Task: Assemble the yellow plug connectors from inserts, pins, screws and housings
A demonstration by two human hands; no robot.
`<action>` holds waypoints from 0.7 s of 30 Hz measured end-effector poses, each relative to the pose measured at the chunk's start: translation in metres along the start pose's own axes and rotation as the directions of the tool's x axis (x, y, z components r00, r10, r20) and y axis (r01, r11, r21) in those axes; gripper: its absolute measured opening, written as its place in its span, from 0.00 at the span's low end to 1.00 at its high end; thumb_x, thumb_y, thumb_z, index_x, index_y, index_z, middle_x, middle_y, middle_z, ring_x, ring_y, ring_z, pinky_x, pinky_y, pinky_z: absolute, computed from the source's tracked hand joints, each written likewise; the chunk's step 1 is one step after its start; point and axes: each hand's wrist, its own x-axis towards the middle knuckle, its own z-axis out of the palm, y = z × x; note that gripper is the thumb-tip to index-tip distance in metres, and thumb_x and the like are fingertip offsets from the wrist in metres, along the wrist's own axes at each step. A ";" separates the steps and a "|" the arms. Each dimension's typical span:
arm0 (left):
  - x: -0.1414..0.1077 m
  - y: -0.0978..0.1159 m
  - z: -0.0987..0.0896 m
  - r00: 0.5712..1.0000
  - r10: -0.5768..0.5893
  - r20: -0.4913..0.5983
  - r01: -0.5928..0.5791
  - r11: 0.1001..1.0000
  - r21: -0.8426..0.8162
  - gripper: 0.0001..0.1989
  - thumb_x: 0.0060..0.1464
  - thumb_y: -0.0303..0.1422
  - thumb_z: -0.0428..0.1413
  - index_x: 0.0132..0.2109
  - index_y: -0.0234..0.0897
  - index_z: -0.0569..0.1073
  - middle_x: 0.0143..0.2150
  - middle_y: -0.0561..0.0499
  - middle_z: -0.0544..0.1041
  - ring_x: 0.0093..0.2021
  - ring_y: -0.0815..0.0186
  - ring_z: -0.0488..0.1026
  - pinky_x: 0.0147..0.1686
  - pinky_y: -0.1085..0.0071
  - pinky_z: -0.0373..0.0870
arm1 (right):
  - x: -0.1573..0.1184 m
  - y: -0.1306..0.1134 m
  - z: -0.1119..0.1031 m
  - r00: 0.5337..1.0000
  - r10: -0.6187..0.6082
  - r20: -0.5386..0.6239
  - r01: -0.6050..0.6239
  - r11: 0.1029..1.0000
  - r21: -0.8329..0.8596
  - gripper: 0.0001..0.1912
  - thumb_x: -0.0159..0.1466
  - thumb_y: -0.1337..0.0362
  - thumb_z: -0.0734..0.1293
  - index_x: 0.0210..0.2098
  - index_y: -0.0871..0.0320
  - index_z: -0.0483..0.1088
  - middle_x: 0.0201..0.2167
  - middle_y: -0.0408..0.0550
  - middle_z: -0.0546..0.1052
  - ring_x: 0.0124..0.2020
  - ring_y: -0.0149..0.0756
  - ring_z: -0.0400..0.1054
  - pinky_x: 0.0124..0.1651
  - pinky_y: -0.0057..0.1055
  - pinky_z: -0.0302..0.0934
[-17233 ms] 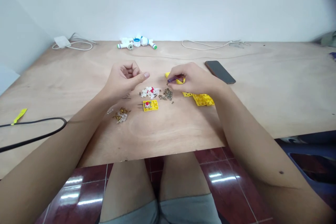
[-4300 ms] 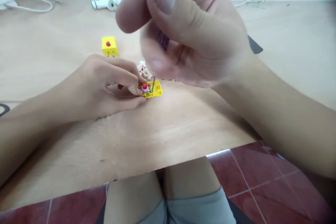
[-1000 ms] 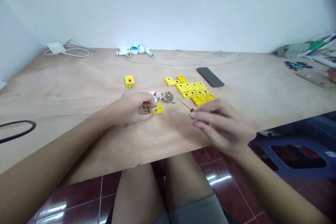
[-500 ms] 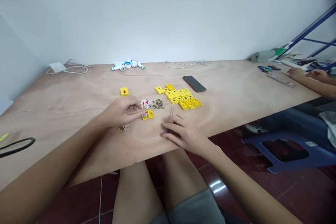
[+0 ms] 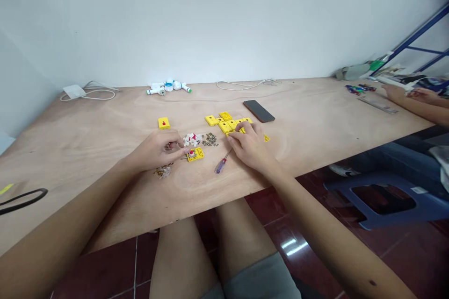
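An open yellow case (image 5: pixel 198 153) with a red button and small parts inside lies on the table, and my left hand (image 5: pixel 163 149) is at its left side, thumb at its edge, fingers curled. My right hand (image 5: pixel 250 145) reaches over the group of yellow cases (image 5: pixel 225 126), its fingers bent down onto them; what the fingertips grip is hidden. Just left of it lies a purple-handled screwdriver (image 5: pixel 220 166). White and red pieces (image 5: pixel 192 139) and a pile of small metal parts (image 5: pixel 210 139) sit behind the open case. Brass-coloured and clear bits (image 5: pixel 163 171) lie below my left hand.
One yellow case with a red dot (image 5: pixel 163 123) stands apart at the left. Behind are a dark phone (image 5: pixel 259 111), a white jointed object (image 5: pixel 169 86) and white cables (image 5: pixel 242 86). Another person's hands (image 5: pixel 394 93) rest at the far right, near a blue stool (image 5: pixel 386 215).
My right hand has let go of the screwdriver, now lying on the table, and has moved up and right onto the yellow cases. My left hand stays by the open case, whose red button now shows.
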 end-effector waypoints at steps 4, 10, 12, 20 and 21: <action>-0.002 -0.002 0.000 1.000 0.002 -0.001 -0.002 1.000 0.023 0.15 0.71 0.39 0.64 0.35 0.38 0.78 0.28 0.54 0.76 0.27 0.69 0.69 0.29 0.71 0.62 | -0.002 -0.012 0.002 1.000 -0.007 0.030 0.004 0.996 0.085 0.19 0.80 0.54 0.63 0.48 0.54 0.86 0.57 0.61 0.77 0.57 0.61 0.65 0.64 0.63 0.64; -0.002 -0.002 0.000 1.000 -0.009 0.010 0.009 1.000 -0.015 0.15 0.69 0.39 0.66 0.34 0.38 0.77 0.28 0.55 0.76 0.27 0.69 0.68 0.29 0.71 0.62 | 0.009 -0.010 0.005 0.995 -0.007 0.100 -0.004 0.994 0.105 0.13 0.77 0.55 0.68 0.47 0.55 0.82 0.51 0.58 0.81 0.52 0.56 0.71 0.62 0.56 0.64; -0.002 -0.001 0.000 1.000 -0.014 0.010 0.014 1.000 -0.024 0.16 0.70 0.41 0.66 0.34 0.38 0.77 0.28 0.54 0.76 0.27 0.69 0.68 0.29 0.70 0.63 | 0.015 -0.008 0.004 0.991 -0.008 0.133 -0.008 0.993 0.118 0.10 0.76 0.56 0.70 0.46 0.55 0.80 0.48 0.56 0.82 0.50 0.53 0.73 0.60 0.52 0.64; -0.002 -0.001 -0.002 0.999 -0.031 0.017 0.031 0.999 -0.017 0.11 0.68 0.38 0.66 0.38 0.38 0.81 0.30 0.54 0.79 0.28 0.69 0.72 0.31 0.71 0.65 | 0.018 -0.009 -0.002 0.991 -0.003 0.134 -0.027 0.975 0.222 0.06 0.73 0.64 0.70 0.47 0.56 0.77 0.47 0.55 0.84 0.50 0.51 0.77 0.54 0.47 0.68; -0.001 -0.001 -0.003 0.999 -0.033 0.013 0.033 0.999 -0.016 0.10 0.68 0.38 0.66 0.39 0.38 0.81 0.31 0.53 0.79 0.29 0.68 0.73 0.32 0.71 0.66 | 0.019 -0.011 -0.002 0.996 -0.030 0.090 0.003 0.959 0.283 0.08 0.72 0.63 0.70 0.50 0.56 0.77 0.50 0.56 0.84 0.52 0.51 0.78 0.57 0.48 0.69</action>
